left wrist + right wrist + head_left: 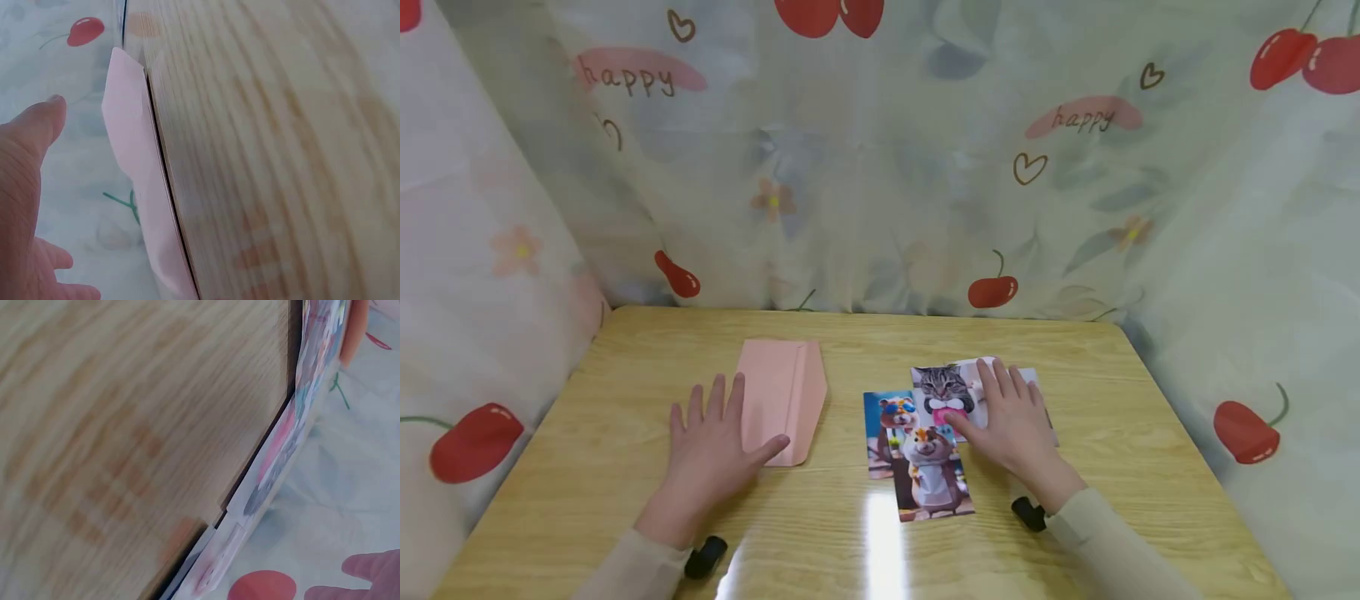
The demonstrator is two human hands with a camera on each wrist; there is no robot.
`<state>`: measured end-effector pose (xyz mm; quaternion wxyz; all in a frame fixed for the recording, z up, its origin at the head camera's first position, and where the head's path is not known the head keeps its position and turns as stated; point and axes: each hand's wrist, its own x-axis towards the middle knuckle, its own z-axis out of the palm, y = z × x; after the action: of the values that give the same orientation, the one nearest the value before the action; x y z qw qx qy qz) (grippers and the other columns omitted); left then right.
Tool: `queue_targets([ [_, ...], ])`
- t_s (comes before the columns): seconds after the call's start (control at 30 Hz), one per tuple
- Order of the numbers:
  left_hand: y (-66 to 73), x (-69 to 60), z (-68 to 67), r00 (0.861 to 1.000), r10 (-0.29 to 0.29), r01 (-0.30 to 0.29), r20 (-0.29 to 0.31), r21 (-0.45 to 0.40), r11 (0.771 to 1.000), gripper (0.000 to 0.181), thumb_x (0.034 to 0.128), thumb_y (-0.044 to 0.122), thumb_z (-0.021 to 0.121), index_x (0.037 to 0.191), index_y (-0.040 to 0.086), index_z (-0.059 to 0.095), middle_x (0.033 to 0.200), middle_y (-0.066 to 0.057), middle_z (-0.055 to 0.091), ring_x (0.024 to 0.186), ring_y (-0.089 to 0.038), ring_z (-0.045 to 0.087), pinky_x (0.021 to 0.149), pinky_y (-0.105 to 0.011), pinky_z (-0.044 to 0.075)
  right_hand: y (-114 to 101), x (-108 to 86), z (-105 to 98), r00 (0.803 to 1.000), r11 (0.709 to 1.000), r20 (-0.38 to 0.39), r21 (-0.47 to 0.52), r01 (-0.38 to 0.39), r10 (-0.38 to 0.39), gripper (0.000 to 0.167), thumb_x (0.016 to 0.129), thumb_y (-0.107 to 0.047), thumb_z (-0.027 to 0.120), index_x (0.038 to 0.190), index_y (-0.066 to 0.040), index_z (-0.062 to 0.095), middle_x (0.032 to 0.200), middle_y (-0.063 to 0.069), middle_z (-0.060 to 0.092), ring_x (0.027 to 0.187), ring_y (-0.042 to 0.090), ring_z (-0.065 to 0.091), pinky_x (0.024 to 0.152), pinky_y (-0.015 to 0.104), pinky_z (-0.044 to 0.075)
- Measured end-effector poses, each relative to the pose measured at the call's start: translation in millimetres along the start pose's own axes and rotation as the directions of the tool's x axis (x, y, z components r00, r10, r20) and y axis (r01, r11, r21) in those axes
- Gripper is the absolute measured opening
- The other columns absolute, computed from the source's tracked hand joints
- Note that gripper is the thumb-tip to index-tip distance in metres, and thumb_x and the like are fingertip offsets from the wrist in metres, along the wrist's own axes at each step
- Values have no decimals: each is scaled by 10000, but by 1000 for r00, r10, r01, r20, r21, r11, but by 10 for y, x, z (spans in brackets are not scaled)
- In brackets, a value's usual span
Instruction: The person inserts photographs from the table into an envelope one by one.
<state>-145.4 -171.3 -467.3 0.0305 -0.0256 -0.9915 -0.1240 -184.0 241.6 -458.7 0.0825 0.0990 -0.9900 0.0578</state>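
Left hand (pixel 709 457): fingers spread — over the edge of the pink envelope (pixel 767 387)
Right hand (pixel 1013 425): same deal, fingers straight — over the cat picture (pixel 944 385)
Envelope: flat on the table (pixel 808 525), left of the overlapping pictures (pixel 934 487)

"happy" (pixel 628 79) twice on the cherry-print curtain (pixel 865 150)

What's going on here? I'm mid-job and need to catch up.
A person has both hands out with fingers spread, holding nothing. The left-hand grip is at the left side of a pink envelope, which lies on the wooden table. The right-hand grip is over part of a cluster of overlapping picture cards to the envelope's right. Whether that hand touches them is hard to tell. No card is visibly inside the envelope.
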Motion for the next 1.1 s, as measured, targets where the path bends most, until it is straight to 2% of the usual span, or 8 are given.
queue_targets([
  [0.17, 55, 35, 8, 1000, -20, 19, -9, -38, 999, 1232, 717, 842, 511, 1542, 42, 68, 1534, -288, 156, 1344, -570, 126, 1012, -719, 88, -30, 4, -4, 1000, 996, -23, 92, 18, -16, 1018, 811, -804, 410, 1520, -89, 259, 1508, 179, 328, 1364, 404, 297, 1064, 598, 226],
  [0.3, 101, 73, 49, 998, -55, 54, -7, -114, 992, 1277, 693, 825, 569, 1538, 28, 38, 1508, -306, 183, 1295, -612, 192, 969, -729, 206, -72, 4, -26, 999, 964, 2, 264, -36, 37, 970, 811, -762, 497, 1502, -107, 311, 1446, 145, 432, 1278, 372, 434, 990, 574, 359],
  [0.4, 125, 103, 84, 996, -87, 87, 7, -143, 986, 1296, 684, 810, 598, 1533, 15, 28, 1482, -324, 209, 1257, -606, 262, 954, -704, 269, -105, -3, -46, 992, 905, 74, 407, -124, 103, 975, 777, -774, 533, 1494, -146, 327, 1403, 112, 478, 1229, 336, 486, 935, 560, 414],
  [0.57, 178, 148, 106, 989, -133, 140, 56, -132, 981, 1331, 659, 816, 614, 1522, -11, 29, 1429, -352, 253, 1194, -561, 351, 918, -663, 344, -136, 1, -34, 972, 767, 194, 602, -224, 131, 938, 755, -720, 629, 1454, -148, 373, 1300, 105, 538, 1138, 281, 540, 895, 481, 461],
  [0.63, 191, 162, 112, 987, -144, 152, 69, -125, 980, 1339, 649, 817, 621, 1518, -18, 36, 1403, -358, 274, 1168, -549, 378, 897, -653, 371, -148, 7, -29, 963, 717, 237, 649, -254, 127, 933, 749, -683, 671, 1445, -130, 386, 1260, 106, 562, 1101, 261, 563, 870, 444, 482],
  [0.8, 206, 181, 117, 983, -159, 168, 89, -115, 979, 1347, 638, 820, 627, 1511, -30, 53, 1340, -367, 316, 1111, -535, 417, 858, -640, 399, -179, 7, -5, 933, 636, 332, 692, -343, 142, 956, 718, -635, 737, 1425, -82, 408, 1153, 95, 602, 986, 203, 603, 786, 364, 514],
  [0.93, 229, 193, 110, 980, -163, 175, 114, -103, 979, 1355, 632, 810, 645, 1504, -47, 61, 1297, -381, 337, 1091, -528, 420, 867, -635, 384, -199, -3, 37, 913, 612, 370, 686, -394, 173, 913, 705, -572, 788, 1372, -49, 448, 1089, 95, 627, 906, 187, 624, 752, 342, 518],
  [1.1, 277, 210, 104, 979, -162, 173, 125, -77, 982, 1348, 629, 765, 691, 1496, -65, 79, 1227, -392, 383, 1068, -519, 426, 871, -619, 382, -219, -24, 66, 912, 641, 358, 656, -399, 202, 871, 687, -548, 813, 1296, -9, 502, 1023, 90, 644, 906, 193, 618, 761, 350, 514],
])
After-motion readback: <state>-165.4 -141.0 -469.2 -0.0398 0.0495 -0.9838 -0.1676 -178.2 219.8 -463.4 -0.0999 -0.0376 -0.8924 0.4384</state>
